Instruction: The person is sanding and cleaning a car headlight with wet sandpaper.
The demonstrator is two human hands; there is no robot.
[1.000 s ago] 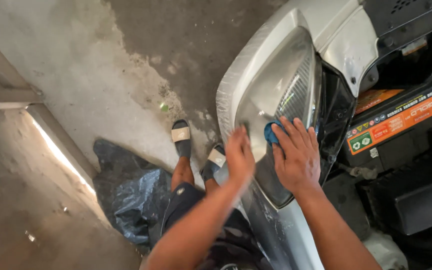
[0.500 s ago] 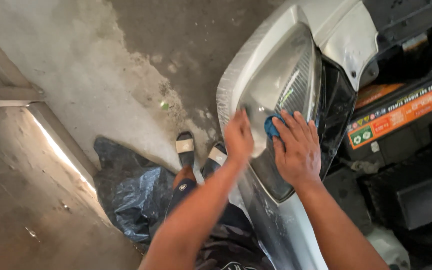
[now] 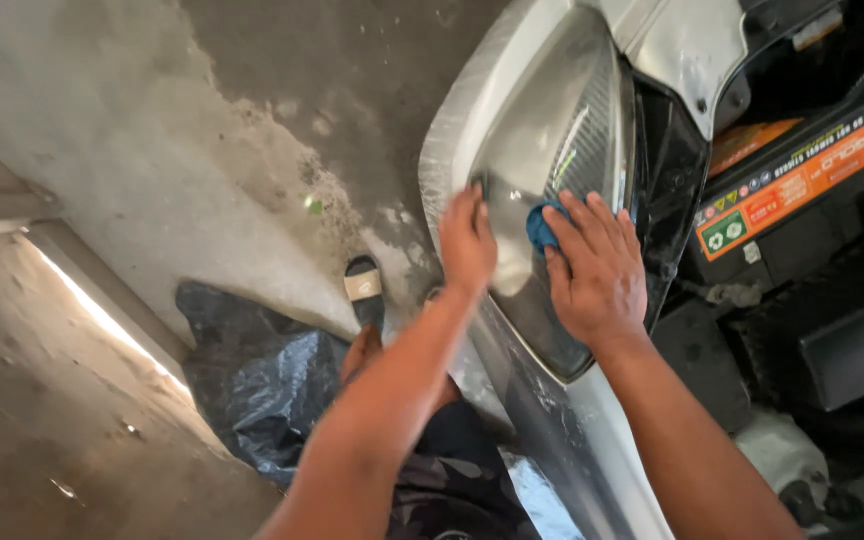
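Fingers of the right hand (image 3: 597, 268) lie spread and flat on the headlight (image 3: 552, 150), pressing a blue cloth (image 3: 542, 225) against the lens; only a corner of the cloth shows past the thumb and forefinger. The left hand's (image 3: 467, 240) fingers are held close together and curled a little, their tips touching the lens just beside the cloth, gripping nothing.

Largest in view is the pale car front (image 3: 682, 60), its hood up, with the headlight set into the corner. Compared with half a second ago, both hands sit at much the same spot on the lens, the left hand a touch nearer the upper edge and the cloth peeking out a little more between the hands. The concrete floor (image 3: 152, 150) is stained dark near the car. A crumpled black plastic bag (image 3: 252, 370) lies on it by the person's legs; what it holds cannot be seen. In the open engine bay sits a black car battery (image 3: 782, 190) with an orange label on top. One foot in a black sandal (image 3: 362, 285) with a pale strap rests on the floor, just left of the left forearm; a second foot is hidden behind that arm.
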